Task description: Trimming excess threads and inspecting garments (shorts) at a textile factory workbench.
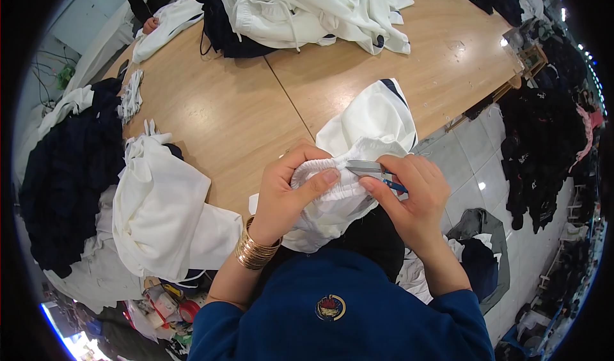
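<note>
My left hand [295,188] is closed on the gathered elastic waistband of white trousers [368,121], with the thumb lying on top. The trousers have a dark navy stripe and drape from the table edge toward my lap. In my right hand [416,191] is a pair of thread snips [368,166] with blue handles and metal blades. The blade tips touch or nearly touch the waistband, just right of my left thumb. Whether a thread lies between the blades is too small to tell.
White trousers [294,9] form a big heap at the table's [236,99] far side, near another person's hand [150,25]. More white trousers [160,207] hang over the left edge beside dark garments [70,169]. A grey sack of clothes [495,233] stands on the tiled floor at right.
</note>
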`<state>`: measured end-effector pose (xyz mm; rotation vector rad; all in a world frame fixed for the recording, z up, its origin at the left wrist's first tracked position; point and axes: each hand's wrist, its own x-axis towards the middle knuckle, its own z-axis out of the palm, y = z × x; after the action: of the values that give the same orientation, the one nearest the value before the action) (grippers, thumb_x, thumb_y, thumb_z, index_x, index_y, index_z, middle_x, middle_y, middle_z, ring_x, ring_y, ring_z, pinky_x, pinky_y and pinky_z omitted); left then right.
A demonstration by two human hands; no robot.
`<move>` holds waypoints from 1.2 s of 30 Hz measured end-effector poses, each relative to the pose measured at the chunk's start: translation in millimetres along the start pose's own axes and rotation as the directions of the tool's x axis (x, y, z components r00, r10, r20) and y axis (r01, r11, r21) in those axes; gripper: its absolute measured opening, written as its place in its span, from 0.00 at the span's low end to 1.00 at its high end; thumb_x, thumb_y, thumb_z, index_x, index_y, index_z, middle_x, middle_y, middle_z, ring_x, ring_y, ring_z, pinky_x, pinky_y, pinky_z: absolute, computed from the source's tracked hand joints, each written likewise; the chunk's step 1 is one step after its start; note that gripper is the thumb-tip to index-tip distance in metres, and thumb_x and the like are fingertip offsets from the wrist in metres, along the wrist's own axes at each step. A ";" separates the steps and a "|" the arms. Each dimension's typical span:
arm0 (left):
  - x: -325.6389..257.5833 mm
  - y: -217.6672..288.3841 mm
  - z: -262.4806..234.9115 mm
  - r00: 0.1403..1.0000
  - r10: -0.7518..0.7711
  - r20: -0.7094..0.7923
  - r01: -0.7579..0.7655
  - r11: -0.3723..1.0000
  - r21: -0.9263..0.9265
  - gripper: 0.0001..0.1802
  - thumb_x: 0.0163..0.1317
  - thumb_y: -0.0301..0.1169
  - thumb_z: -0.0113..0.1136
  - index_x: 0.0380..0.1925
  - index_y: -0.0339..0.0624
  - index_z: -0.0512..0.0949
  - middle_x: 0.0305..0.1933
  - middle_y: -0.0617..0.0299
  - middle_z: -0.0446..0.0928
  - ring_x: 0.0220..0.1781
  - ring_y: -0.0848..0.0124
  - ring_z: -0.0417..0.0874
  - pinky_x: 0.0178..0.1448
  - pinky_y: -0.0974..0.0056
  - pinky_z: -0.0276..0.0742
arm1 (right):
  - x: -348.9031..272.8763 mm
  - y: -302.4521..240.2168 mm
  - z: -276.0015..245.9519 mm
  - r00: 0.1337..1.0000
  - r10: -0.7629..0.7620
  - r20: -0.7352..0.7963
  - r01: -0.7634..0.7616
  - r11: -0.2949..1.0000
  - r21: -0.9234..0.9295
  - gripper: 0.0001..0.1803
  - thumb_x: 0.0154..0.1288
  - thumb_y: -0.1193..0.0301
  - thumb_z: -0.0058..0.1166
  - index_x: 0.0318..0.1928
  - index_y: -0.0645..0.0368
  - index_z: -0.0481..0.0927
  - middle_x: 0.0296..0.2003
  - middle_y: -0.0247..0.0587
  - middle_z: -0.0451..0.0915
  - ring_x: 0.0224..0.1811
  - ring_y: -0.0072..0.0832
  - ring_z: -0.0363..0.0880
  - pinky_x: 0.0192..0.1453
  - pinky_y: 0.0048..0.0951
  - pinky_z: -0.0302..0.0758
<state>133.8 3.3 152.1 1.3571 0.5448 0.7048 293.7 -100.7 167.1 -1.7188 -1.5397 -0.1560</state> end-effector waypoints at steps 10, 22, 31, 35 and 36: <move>-2.1 -3.3 -3.0 0.999 0.013 0.031 -0.014 1.000 0.025 0.09 0.54 0.30 0.62 0.33 0.37 0.77 0.31 0.66 0.72 0.35 0.78 0.71 0.40 0.74 0.65 | 6.6 -1.9 -5.5 0.947 0.320 0.022 -0.313 0.907 0.283 0.15 0.46 0.66 0.67 0.33 0.57 0.78 0.25 0.32 0.75 0.21 0.24 0.68 0.25 0.23 0.65; -4.6 1.2 5.7 0.999 0.033 0.036 -0.038 0.986 0.162 0.09 0.54 0.30 0.62 0.33 0.36 0.78 0.33 0.64 0.73 0.35 0.77 0.73 0.41 0.72 0.67 | -0.4 -10.9 6.0 0.999 0.044 0.029 -0.051 0.957 0.287 0.18 0.37 0.79 0.61 0.35 0.55 0.78 0.21 0.32 0.69 0.18 0.25 0.67 0.22 0.24 0.65; -6.7 -1.9 1.7 0.999 -0.026 0.034 0.021 0.991 0.134 0.10 0.54 0.31 0.62 0.32 0.36 0.78 0.33 0.64 0.74 0.37 0.76 0.73 0.43 0.72 0.67 | 4.7 -1.5 -9.0 0.946 0.280 0.162 -0.323 0.810 0.489 0.11 0.49 0.82 0.56 0.36 0.61 0.75 0.27 0.36 0.76 0.26 0.17 0.71 0.31 0.16 0.66; -7.9 -2.3 0.8 0.997 -0.062 0.046 0.059 0.996 0.073 0.10 0.54 0.31 0.62 0.33 0.35 0.77 0.33 0.65 0.74 0.36 0.77 0.73 0.43 0.72 0.67 | 8.5 -3.7 -26.9 0.916 0.293 0.273 -0.380 0.851 0.362 0.13 0.50 0.74 0.62 0.36 0.60 0.75 0.28 0.33 0.77 0.27 0.22 0.71 0.38 0.20 0.67; -8.0 -2.5 0.7 0.995 -0.085 0.056 0.083 0.996 0.038 0.11 0.54 0.31 0.62 0.33 0.35 0.77 0.32 0.65 0.74 0.36 0.77 0.73 0.43 0.72 0.67 | 9.4 -5.3 -28.2 0.945 0.221 0.243 -0.285 0.919 0.272 0.14 0.49 0.71 0.63 0.37 0.59 0.75 0.28 0.32 0.77 0.26 0.24 0.71 0.40 0.23 0.68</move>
<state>129.2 -3.2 149.4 1.3753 0.5679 0.5882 302.9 -111.3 193.8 -1.7036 -1.3821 0.3888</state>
